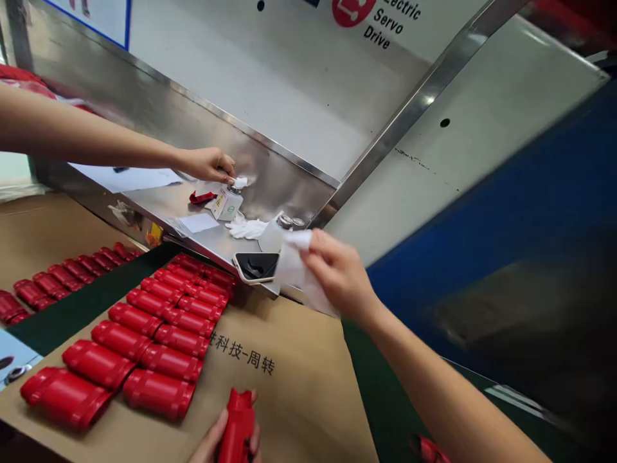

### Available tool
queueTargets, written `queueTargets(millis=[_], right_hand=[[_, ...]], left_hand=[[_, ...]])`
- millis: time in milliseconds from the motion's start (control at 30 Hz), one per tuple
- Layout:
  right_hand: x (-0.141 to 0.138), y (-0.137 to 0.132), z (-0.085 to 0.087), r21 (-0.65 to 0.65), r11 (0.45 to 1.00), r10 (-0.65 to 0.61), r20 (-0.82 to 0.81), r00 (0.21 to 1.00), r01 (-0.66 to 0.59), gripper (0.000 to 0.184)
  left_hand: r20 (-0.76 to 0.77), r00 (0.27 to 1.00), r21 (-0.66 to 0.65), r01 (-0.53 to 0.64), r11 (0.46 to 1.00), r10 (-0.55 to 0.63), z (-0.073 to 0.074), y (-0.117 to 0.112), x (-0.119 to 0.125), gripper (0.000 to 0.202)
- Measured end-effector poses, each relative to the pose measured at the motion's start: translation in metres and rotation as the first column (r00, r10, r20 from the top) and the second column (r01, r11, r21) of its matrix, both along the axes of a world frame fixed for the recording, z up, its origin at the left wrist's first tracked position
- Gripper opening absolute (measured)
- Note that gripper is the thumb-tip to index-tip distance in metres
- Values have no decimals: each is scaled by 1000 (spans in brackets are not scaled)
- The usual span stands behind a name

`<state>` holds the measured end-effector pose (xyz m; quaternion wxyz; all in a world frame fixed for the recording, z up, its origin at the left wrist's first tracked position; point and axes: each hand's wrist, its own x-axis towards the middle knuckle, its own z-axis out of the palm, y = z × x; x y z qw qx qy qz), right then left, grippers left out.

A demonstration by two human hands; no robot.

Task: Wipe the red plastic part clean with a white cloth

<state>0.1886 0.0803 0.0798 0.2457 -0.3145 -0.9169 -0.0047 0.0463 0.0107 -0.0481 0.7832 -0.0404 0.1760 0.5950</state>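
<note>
From the head view, the left hand (220, 437) is closed around a red moulded casing (237, 427) at the near edge of a brown cardboard sheet (294, 386), right of rows of matching casings (154, 341). The right hand (340, 276) pinches a white cloth (296, 263) above a phone (255, 267) on a steel shelf (159, 206). Farther off, a co-worker's hand (207, 164) reaches from the left, fingers curled over a small bottle (227, 203).
</note>
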Motion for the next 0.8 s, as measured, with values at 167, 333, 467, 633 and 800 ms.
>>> queueTargets(millis=[167, 333, 467, 633, 800], right_hand=[[75, -92, -67, 41, 961, 241, 354, 903, -273, 22], [81, -109, -129, 96, 962, 189, 447, 874, -257, 6], [84, -111, -157, 107, 968, 158, 437, 885, -225, 8], [83, -108, -162, 106, 964, 182, 408, 895, -244, 11], [72, -104, -157, 83, 959, 223, 365, 904, -270, 18]], left_hand=[[43, 996, -40, 83, 996, -82, -65, -89, 93, 21], [-4, 996, -115, 91, 989, -92, -84, -94, 108, 32], [-29, 999, -183, 34, 982, -40, -89, -89, 105, 20], [-51, 999, -226, -8, 974, -4, -90, -90, 108, 24], [-25, 1000, -269, 1, 963, -8, -89, -87, 110, 35]])
